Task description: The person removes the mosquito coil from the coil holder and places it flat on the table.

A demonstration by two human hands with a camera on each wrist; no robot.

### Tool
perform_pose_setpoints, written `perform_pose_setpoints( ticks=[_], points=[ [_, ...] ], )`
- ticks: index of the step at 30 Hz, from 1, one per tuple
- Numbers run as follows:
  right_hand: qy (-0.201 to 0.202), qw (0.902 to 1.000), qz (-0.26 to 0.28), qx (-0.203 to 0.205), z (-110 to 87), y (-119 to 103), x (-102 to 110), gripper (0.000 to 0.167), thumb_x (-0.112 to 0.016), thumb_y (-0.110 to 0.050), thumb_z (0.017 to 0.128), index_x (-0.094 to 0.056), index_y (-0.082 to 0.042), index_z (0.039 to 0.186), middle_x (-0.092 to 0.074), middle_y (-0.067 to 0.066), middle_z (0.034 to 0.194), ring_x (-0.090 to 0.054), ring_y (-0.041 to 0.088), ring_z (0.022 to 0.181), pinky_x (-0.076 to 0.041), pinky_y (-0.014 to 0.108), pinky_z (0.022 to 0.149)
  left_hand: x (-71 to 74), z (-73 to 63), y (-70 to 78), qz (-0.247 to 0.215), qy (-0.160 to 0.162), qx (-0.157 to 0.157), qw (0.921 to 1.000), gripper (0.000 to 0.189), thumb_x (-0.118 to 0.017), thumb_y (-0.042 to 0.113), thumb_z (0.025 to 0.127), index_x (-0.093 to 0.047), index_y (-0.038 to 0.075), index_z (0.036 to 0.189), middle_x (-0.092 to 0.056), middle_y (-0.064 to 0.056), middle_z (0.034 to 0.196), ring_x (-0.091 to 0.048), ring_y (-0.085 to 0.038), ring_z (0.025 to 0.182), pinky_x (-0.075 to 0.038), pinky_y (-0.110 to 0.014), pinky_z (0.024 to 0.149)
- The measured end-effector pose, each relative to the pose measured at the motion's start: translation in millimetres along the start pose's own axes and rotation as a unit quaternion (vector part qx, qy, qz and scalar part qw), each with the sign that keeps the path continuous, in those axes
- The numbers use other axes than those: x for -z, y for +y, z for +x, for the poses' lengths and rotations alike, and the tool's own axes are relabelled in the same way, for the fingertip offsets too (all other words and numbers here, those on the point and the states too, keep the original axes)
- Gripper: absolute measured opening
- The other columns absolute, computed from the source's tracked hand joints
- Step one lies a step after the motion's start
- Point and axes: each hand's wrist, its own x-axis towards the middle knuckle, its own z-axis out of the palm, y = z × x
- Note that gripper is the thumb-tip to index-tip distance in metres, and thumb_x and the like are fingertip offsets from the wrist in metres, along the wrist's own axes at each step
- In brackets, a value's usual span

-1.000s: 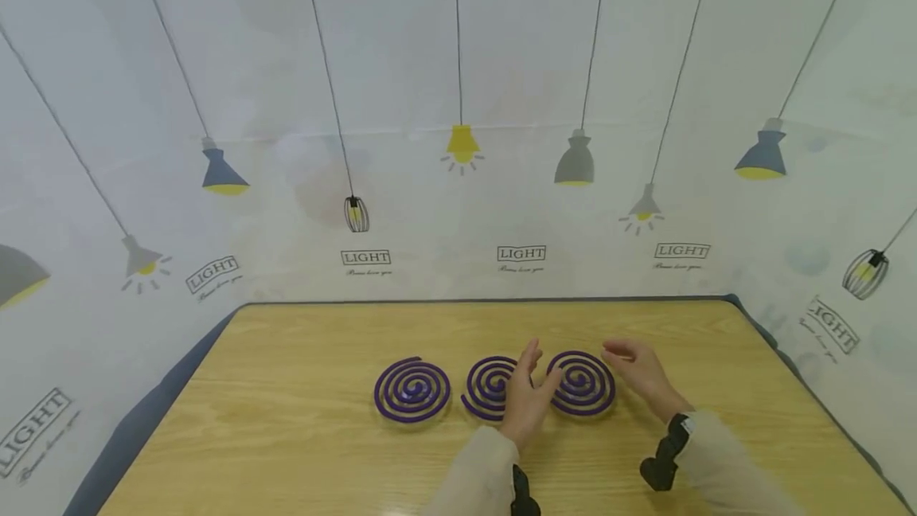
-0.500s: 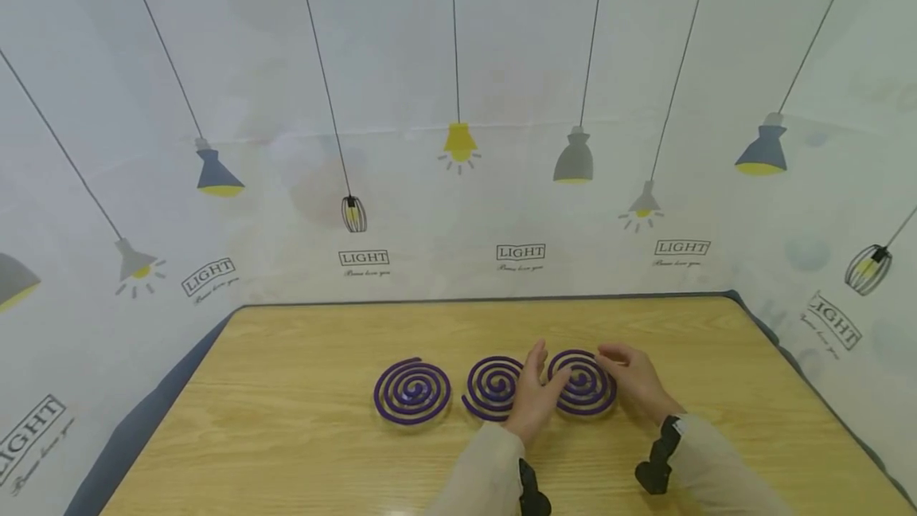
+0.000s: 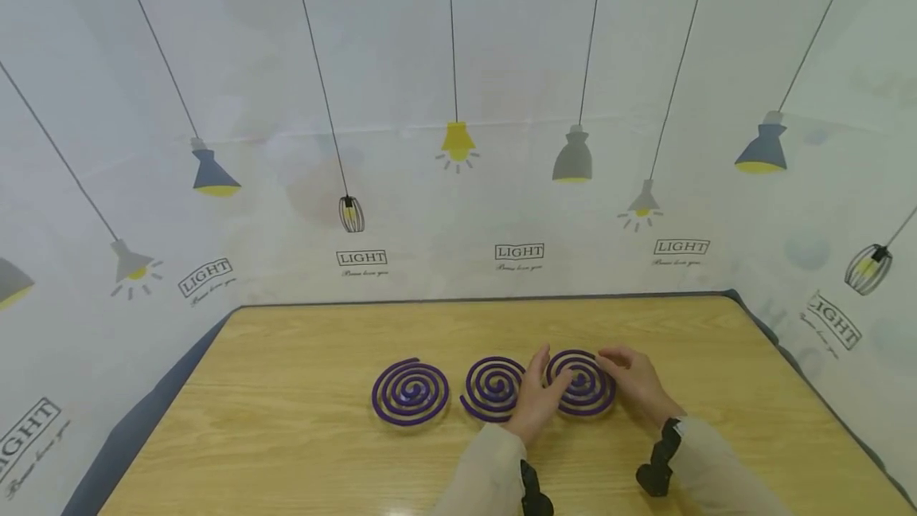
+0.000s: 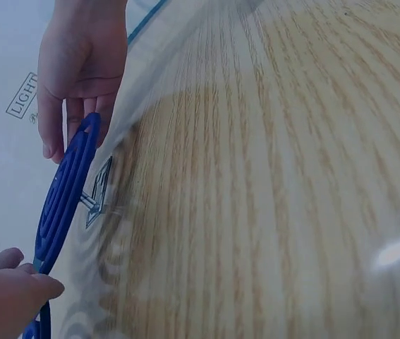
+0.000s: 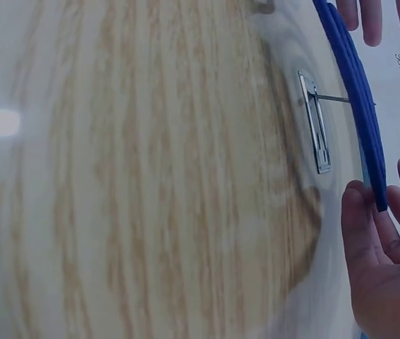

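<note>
Three purple mosquito coils stand in a row on the wooden table (image 3: 301, 404): a left coil (image 3: 411, 392), a middle coil (image 3: 487, 396) and a right coil (image 3: 589, 403). My left hand (image 3: 536, 400) is at the right coil's left side, fingers straight and spread, thumb over the coil; it partly hides the middle coil. My right hand (image 3: 637, 381) holds the right coil's right edge, with fingertips on both sides of the rim in the right wrist view. Beneath that coil, a small metal stand (image 5: 316, 127) supports it above the table.
Behind the table hangs a pale backdrop (image 3: 430, 213) printed with lamps and lettering. A dark rim (image 3: 401, 302) runs along the table's far edge. Black wrist straps (image 3: 659, 456) sit over the light sleeves (image 3: 723, 460).
My left hand has shifted slightly right, its thumb farther over the right coil. My right hand has come in from the right to that coil's edge. Over the last half second both stay nearly still.
</note>
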Motion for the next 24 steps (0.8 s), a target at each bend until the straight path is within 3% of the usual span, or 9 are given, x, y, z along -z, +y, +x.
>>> perform_pose_setpoints(
  ticks=[16,24],
  points=[
    [-0.023,0.9994,0.028,0.002,-5.2,7,-4,0.034,-0.051,-0.012,0.089,-0.051,0.011,0.114,-0.057,0.028,0.104,-0.056,0.034,0.094,-0.047,0.038,0.081,-3.5,-3.4,-4.4,0.004,0.018,0.014,0.9997,0.057,-0.055,0.023,0.087,-0.032,0.0,0.134,-0.036,-0.023,0.132,-0.033,-0.034,0.122,-0.028,-0.044,0.1],
    [-0.02,0.9995,0.025,0.008,-1.3,11,1,0.033,-0.054,-0.013,0.088,-0.053,0.01,0.112,-0.059,0.025,0.102,-0.057,0.032,0.094,-0.048,0.036,0.08,-6.0,-1.7,-5.1,0.036,0.033,0.01,0.9988,0.054,-0.056,0.025,0.086,-0.038,-0.001,0.13,-0.042,-0.021,0.127,-0.04,-0.035,0.116,-0.035,-0.044,0.095]
  ],
)
